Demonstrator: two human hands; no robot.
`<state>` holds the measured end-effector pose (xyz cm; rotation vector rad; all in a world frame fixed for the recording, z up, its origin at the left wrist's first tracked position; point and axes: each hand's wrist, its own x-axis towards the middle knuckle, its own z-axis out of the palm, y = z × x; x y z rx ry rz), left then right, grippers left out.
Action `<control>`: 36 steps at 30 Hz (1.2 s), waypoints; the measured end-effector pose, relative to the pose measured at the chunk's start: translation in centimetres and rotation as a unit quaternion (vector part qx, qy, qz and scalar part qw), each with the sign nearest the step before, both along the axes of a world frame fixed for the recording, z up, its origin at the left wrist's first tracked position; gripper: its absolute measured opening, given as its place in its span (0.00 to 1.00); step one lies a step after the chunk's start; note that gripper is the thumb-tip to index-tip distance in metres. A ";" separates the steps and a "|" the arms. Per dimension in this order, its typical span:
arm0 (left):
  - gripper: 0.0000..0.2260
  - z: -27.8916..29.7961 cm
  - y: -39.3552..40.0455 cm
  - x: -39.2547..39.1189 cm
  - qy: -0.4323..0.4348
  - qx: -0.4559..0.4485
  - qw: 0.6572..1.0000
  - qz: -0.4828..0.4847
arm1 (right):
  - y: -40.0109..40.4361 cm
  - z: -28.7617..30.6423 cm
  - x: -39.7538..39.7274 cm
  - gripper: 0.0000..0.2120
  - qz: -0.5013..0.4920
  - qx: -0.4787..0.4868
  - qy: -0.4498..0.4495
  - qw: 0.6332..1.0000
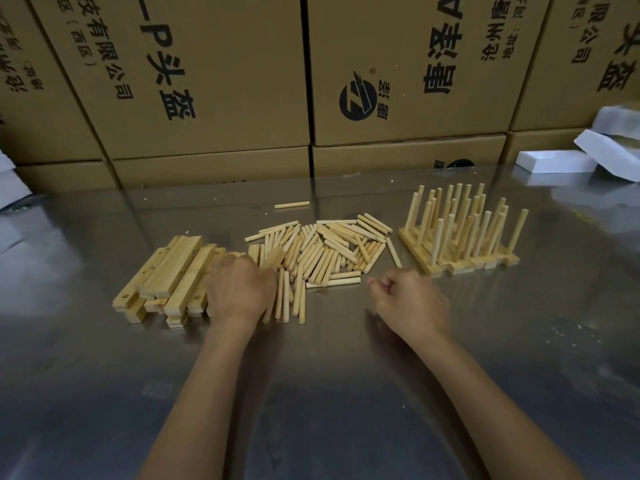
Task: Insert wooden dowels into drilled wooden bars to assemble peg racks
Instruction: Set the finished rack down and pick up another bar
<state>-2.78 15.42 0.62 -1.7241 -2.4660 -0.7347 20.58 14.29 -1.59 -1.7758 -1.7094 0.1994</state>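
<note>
Two bare hands are reaching over a shiny grey metal desk. At far left, a stack of pale drilled wooden bars is lying. Just beside it, the left hand is resting among a heap of short round pale wooden dowels; whether it is grasping any, I cannot tell. The right hand is hovering loosely curled, holding nothing. Further right, finished peg racks are standing with dowels upright.
</note>
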 end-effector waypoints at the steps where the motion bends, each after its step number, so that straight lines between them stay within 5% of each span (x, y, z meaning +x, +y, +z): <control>1: 0.18 0.1 0.0 -0.2 -0.035 0.028 0.999 0.000 | -0.1 -0.1 -0.1 0.20 0.009 0.012 0.003 1.000; 6: 0.12 1.1 0.2 0.0 -0.335 0.159 0.928 -0.019 | -0.7 -0.4 -1.6 0.04 0.145 0.033 0.024 0.989; 10: 0.11 1.7 0.3 0.1 -0.649 0.145 0.747 -0.015 | -1.5 -0.7 -4.1 0.18 0.322 0.039 -0.019 0.946; 12: 0.10 1.8 0.0 -0.1 -0.714 0.140 0.686 -0.024 | -2.0 -1.0 -5.4 0.19 0.341 0.035 -0.048 0.938; 15: 0.10 1.8 -0.3 -0.3 -0.754 0.130 0.641 -0.061 | -2.2 -1.3 -6.3 0.14 0.322 0.032 -0.049 0.945; 19: 0.09 1.8 -0.5 -0.2 -0.776 0.100 0.610 -0.124 | -1.9 -0.8 -5.2 0.02 0.269 0.026 -0.033 0.962; 24: 0.12 1.8 -0.6 0.1 -0.781 0.069 0.594 -0.182 | -1.6 -0.4 -4.0 0.09 0.217 -0.017 0.002 0.976; 36: 0.14 1.1 0.2 1.6 -0.704 -0.031 0.684 -0.189 | -0.3 1.1 -1.1 0.17 0.036 -0.008 0.092 0.995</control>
